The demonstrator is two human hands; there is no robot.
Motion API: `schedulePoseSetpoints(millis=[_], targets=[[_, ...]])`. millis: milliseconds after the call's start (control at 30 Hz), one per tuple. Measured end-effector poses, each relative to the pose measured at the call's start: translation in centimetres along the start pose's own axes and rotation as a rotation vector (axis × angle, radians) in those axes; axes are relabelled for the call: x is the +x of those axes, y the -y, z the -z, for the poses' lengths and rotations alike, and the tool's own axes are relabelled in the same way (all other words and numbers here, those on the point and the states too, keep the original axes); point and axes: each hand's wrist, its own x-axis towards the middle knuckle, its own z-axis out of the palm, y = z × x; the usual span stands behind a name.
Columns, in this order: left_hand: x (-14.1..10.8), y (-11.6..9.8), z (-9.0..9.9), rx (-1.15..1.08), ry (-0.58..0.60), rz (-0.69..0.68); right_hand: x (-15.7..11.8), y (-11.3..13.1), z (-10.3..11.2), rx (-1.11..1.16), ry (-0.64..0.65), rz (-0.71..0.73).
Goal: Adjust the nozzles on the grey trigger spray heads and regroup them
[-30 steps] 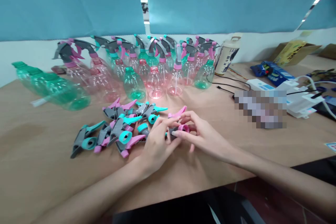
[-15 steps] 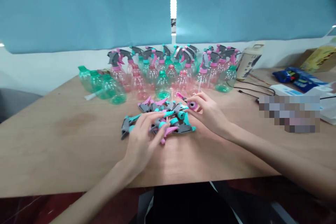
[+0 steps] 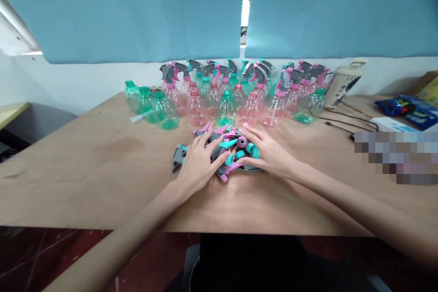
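A loose pile of spray heads (image 3: 236, 143) in grey, pink and teal lies on the wooden table. My left hand (image 3: 200, 159) rests against the pile's left side, its fingers apart. Across from it, my right hand (image 3: 270, 153) spreads thumb and fingers around the right edge. Both hands touch the heap from either side without gripping a single piece. Between them a pink collar (image 3: 242, 142) faces me. Some spray heads are partly hidden under my fingers.
Behind the pile stand clear pink bottles (image 3: 196, 109) and green bottles (image 3: 165, 112), many fitted with spray heads. White tubes (image 3: 141, 117) lie at left. A beige carton (image 3: 345, 83), black cables (image 3: 362, 121) and a blue packet (image 3: 407, 108) are at right.
My right hand has let go of the pink-collared spray head, now on the pile, and its fingers have spread. My left hand stays at the pile's left. The view has shifted left.
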Motion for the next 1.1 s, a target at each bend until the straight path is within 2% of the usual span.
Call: schedulePoseSetpoints(millis=[133,233,433,567,767,900,1100], targets=[[1.9,-0.8,-1.2,0.001,0.095,0.040,0.2,-0.3,-1.1,0.041,0.036,-0.042],[2.8,-1.1,-1.9,0.011,0.135,0.042,0.1,-0.7,-1.3,0.072,0.073,-0.006],[2.0,-3.0,-3.1,0.041,0.190,0.021,-0.3,-2.1,-0.7,0.061,0.142,0.023],[2.0,-3.6,-3.5,0.107,0.162,-0.001,-0.7,-2.8,-0.4,0.047,0.149,0.061],[2.8,-3.2,-3.4,0.164,0.091,0.025,-1.3,-2.8,-0.6,-0.005,0.117,0.041],[2.3,-3.5,-3.4,0.116,0.043,-0.034,-0.9,-2.3,-0.9,-0.046,0.110,0.035],[2.4,-3.5,-3.0,0.042,-0.012,-0.037,-0.3,-1.2,-1.9,0.026,0.136,0.063]])
